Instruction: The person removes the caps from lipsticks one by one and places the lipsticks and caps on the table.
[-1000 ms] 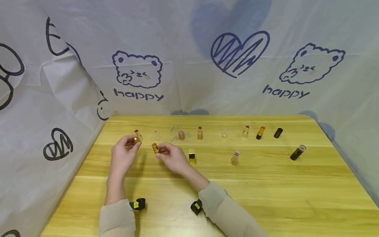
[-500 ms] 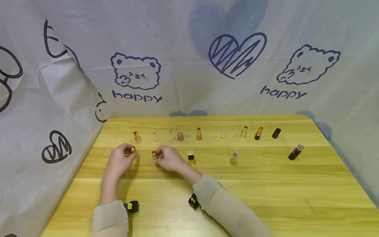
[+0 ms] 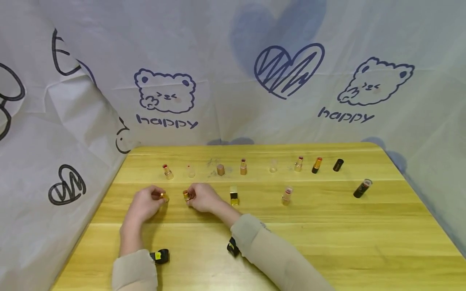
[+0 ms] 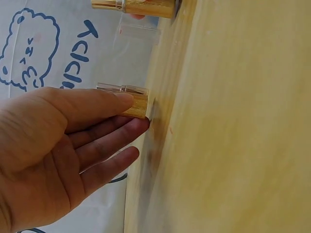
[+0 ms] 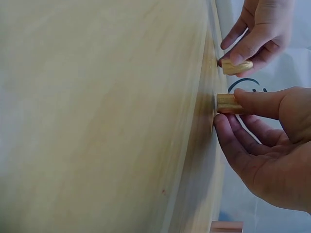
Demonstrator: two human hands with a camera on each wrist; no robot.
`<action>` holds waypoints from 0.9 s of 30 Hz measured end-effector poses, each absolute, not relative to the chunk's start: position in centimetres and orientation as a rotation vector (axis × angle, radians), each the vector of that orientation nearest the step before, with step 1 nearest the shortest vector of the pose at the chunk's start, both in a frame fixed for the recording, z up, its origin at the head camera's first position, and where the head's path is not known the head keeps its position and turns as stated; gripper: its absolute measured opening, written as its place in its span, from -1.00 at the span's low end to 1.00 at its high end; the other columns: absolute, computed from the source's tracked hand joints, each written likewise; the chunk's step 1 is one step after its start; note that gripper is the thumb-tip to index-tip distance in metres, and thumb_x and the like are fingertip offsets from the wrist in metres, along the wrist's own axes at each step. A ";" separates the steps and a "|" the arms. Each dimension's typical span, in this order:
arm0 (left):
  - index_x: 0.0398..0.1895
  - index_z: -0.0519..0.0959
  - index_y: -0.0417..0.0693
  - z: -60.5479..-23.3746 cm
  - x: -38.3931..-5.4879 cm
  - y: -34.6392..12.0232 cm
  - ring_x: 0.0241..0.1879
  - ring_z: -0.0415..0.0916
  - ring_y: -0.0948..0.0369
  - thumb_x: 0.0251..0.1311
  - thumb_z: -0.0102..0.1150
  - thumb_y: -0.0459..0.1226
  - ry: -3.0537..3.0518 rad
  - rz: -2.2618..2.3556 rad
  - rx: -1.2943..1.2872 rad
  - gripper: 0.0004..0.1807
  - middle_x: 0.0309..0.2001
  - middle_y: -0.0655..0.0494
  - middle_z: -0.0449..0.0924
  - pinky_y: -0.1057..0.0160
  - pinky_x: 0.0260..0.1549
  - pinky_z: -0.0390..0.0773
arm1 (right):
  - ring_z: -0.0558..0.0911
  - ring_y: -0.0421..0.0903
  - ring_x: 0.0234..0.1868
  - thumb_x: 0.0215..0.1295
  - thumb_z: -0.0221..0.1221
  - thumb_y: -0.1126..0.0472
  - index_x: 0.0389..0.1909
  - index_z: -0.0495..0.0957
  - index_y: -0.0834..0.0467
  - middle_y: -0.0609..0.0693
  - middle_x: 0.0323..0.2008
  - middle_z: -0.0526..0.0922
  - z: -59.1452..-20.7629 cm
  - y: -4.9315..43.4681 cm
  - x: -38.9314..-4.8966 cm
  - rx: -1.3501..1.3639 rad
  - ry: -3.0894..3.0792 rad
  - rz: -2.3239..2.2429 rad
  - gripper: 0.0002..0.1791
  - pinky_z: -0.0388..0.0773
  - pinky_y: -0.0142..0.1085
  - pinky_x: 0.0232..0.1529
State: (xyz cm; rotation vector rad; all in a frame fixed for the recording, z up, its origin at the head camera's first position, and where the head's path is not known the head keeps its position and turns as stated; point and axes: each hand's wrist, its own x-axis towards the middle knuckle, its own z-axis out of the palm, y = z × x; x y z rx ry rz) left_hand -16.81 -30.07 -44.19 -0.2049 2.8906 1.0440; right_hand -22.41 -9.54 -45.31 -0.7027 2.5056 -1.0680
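Note:
My left hand (image 3: 145, 204) pinches a small gold lipstick cap (image 3: 164, 197) between thumb and fingers, low over the left side of the wooden table. In the left wrist view the thumb lies along the gold cap (image 4: 135, 106), its lower end close to the tabletop. To the right, my right hand (image 3: 204, 197) pinches a gold lipstick tube (image 3: 187, 195), held upright at the table surface. The right wrist view shows this gold tube (image 5: 227, 103) under the thumb. Whether either piece touches the table I cannot tell. Behind the hands stands an uncapped red lipstick (image 3: 168, 171).
Along the back stand a clear cap (image 3: 191, 172), a brown cap (image 3: 220, 169), several uncapped lipsticks, another clear cap (image 3: 273, 166) and a black cap (image 3: 338, 165). Nearer are a square gold-and-black lipstick (image 3: 234, 196), a clear-capped lipstick (image 3: 287, 196) and a black lipstick (image 3: 362, 188).
Both hands have moved down and nearer the table's front, lowering the gold cap and gold tube to the tabletop, away from the red lipstick at the back. Both grips stay.

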 end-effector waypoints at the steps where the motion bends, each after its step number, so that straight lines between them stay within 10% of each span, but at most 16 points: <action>1: 0.05 0.60 -0.37 -44.2 -16.8 -30.1 0.00 0.62 -0.17 0.34 0.28 -0.41 2.890 1.040 -0.205 -0.73 -0.04 -0.29 0.68 -0.16 0.02 0.60 | 0.63 -0.18 -0.21 0.32 0.41 0.30 -0.05 0.68 0.24 -0.04 -0.25 0.70 -45.4 -9.6 -22.4 -0.710 2.510 -1.063 -0.77 0.60 -0.39 -0.08; 27: 0.21 0.51 -0.44 -44.0 -16.7 -30.1 0.05 0.59 -0.19 0.30 0.28 -0.46 2.861 1.045 -0.181 -0.57 0.04 -0.34 0.62 -0.14 0.05 0.61 | 0.64 -0.22 -0.19 0.28 0.42 0.32 0.12 0.68 0.18 -0.04 -0.13 0.74 -44.6 -9.0 -21.8 -0.693 2.479 -1.075 -0.62 0.61 -0.42 -0.06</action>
